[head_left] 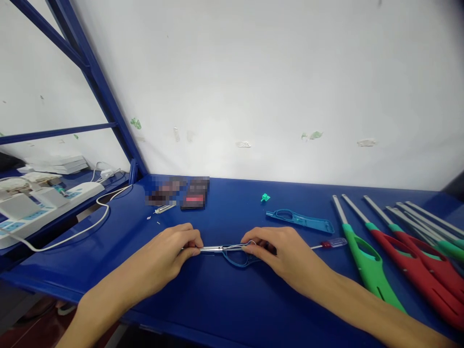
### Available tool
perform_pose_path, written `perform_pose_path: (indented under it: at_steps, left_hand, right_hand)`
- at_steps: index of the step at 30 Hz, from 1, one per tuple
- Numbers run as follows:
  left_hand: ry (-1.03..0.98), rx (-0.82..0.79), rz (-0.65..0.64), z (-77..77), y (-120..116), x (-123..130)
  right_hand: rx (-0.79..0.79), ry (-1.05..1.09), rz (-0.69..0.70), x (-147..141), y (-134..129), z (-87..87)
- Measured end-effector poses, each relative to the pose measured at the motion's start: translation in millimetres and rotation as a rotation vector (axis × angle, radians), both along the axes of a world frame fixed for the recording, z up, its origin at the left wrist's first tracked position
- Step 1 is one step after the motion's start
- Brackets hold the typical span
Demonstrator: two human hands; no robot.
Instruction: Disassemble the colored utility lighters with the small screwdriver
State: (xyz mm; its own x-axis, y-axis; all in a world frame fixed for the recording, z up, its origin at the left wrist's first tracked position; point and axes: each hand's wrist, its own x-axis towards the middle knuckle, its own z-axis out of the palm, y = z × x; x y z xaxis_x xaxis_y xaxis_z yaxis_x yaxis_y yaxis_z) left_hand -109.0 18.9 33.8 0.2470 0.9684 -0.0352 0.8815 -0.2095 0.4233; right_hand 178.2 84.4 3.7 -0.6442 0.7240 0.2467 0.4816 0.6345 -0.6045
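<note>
My left hand (183, 245) pinches the left end of a thin silver metal tube (212, 249), held level just over the blue table. Thin wires (234, 247) run out of the tube's right end, and my right hand (268, 246) has its fingers closed on them. Beneath lies a blue plastic handle half (239, 263), partly covered by my right hand. Another blue shell half (300, 220) rests farther back, with a small green part (265, 197) behind it. A screwdriver with a red and clear handle (331, 243) lies right of my right hand.
Several long lighters with green (369, 266) or red (416, 270) handles lie at the right. A dark phone-like object (195, 193) and a small metal piece (165, 209) are at the back left. A power strip (54, 208) with a white cable (103, 212) occupies the left side.
</note>
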Motion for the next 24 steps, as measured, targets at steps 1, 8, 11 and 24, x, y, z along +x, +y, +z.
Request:
perform_pose_path:
  at_steps: [1,8,11,24]
  left_hand:
    - [0.000,0.002,-0.006,-0.5,1,0]
    - [-0.010,0.015,-0.009,-2.7,2,0]
    - [-0.011,0.027,0.008,-4.4,3,0]
    - [-0.017,0.072,0.021,-9.1,5,-1]
  right_hand:
    - [-0.001,0.007,-0.007,0,0,-0.2]
    - [0.015,-0.009,-0.013,6,-2,2.1]
    - [0.008,-0.017,-0.012,11,1,2.9]
    - [-0.079,0.048,-0.014,19,8,8.1]
